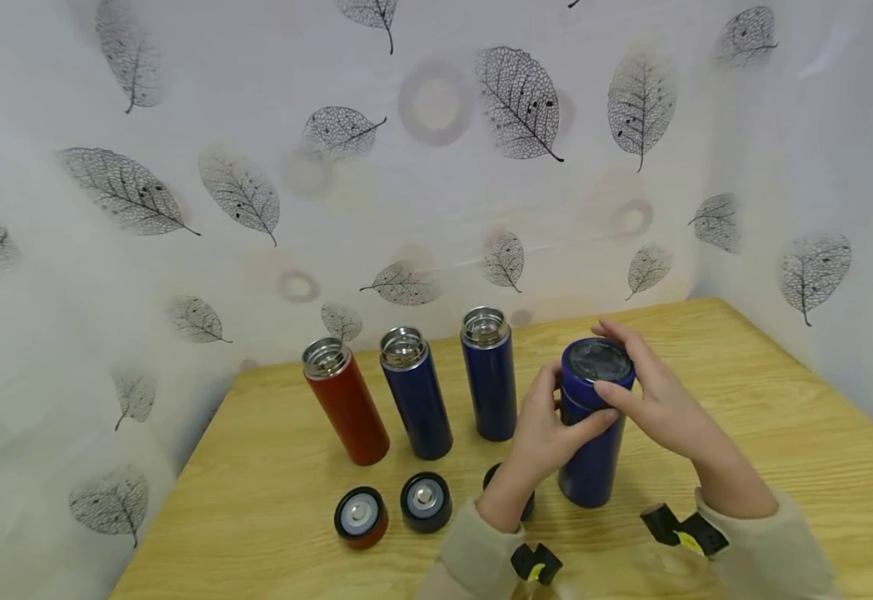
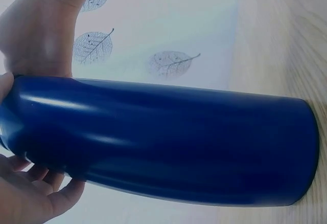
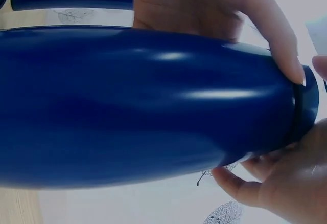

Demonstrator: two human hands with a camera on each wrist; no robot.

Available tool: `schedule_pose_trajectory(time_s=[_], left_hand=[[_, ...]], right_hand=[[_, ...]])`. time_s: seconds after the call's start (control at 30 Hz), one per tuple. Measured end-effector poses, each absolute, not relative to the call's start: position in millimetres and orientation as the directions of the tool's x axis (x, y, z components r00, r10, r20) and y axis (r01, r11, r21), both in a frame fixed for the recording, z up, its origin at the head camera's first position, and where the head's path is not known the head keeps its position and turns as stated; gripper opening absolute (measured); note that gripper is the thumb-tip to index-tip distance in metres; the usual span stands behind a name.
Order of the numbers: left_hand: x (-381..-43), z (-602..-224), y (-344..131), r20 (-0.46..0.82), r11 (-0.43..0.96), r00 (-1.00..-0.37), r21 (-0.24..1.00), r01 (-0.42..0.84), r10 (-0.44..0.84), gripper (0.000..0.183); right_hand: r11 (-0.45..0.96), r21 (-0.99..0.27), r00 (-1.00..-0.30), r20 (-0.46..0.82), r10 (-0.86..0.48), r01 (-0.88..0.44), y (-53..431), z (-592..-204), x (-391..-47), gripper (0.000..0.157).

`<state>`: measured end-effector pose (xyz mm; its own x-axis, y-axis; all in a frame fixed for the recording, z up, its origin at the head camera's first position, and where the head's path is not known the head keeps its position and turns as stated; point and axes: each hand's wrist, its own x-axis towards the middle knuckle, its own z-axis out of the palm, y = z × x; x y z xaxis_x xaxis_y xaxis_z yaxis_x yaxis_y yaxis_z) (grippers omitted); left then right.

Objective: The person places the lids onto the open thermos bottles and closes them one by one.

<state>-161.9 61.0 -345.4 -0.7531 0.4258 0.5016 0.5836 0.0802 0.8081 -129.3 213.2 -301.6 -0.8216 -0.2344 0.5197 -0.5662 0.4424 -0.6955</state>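
A blue vacuum flask (image 1: 590, 467) stands upright on the right part of the table, its blue lid (image 1: 599, 361) with a dark top sitting on its mouth. My left hand (image 1: 545, 429) grips the flask just under the lid, thumb across the near side. From the right, my right hand (image 1: 665, 404) holds the lid's rim between thumb and fingers. In the left wrist view the flask body (image 2: 179, 142) fills the middle. A thin dark seam shows between body and lid in the right wrist view, where the flask (image 3: 127, 111) lies across the picture.
Left of my hands stand a red flask (image 1: 348, 412) and two blue flasks (image 1: 417, 408) (image 1: 491, 387), all lidless. Before them lie a red-sided lid (image 1: 361, 517) and a dark lid (image 1: 425, 502), undersides up. A third lid (image 1: 530, 507) is partly hidden by my left wrist.
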Motion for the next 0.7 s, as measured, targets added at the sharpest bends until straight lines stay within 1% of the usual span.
schedule_pose_trajectory(time_s=[0.1,0.17,0.2,0.27,0.37,0.5,0.6,0.7], left_hand=[[-162,-345,61,0.496,0.090,-0.764,0.813,0.576,0.412,0.054],[-163,-344,60,0.494,0.095,-0.770,0.814,0.573,0.405,0.055],[-163,-344,60,0.494,0.096,-0.772,0.815,0.571,0.400,0.055],[-164,-343,59,0.496,0.099,-0.773,0.814,0.572,0.396,0.055],[-165,-342,59,0.505,0.093,-0.761,0.806,0.585,0.409,0.054],[-163,-344,58,0.507,0.090,-0.755,0.803,0.589,0.417,0.053],[-161,-345,57,0.501,0.103,-0.759,0.803,0.587,0.416,0.053],[-161,-344,56,0.495,0.113,-0.759,0.802,0.586,0.424,0.054]], right_hand=[[0.365,-0.664,-0.758,0.567,-0.323,-0.653,216,-299,-131,0.060],[0.332,-0.657,-0.735,0.579,-0.351,-0.676,216,-297,-132,0.060],[0.334,-0.656,-0.736,0.579,-0.352,-0.676,216,-296,-132,0.060],[0.365,-0.661,-0.755,0.567,-0.329,-0.656,215,-294,-132,0.061],[0.470,-0.657,-0.802,0.545,-0.246,-0.590,214,-293,-130,0.063],[0.590,-0.640,-0.843,0.521,-0.137,-0.492,208,-296,-129,0.065],[0.622,-0.642,-0.856,0.509,-0.090,-0.447,203,-299,-128,0.065],[0.614,-0.653,-0.861,0.500,-0.090,-0.443,202,-300,-128,0.062]])
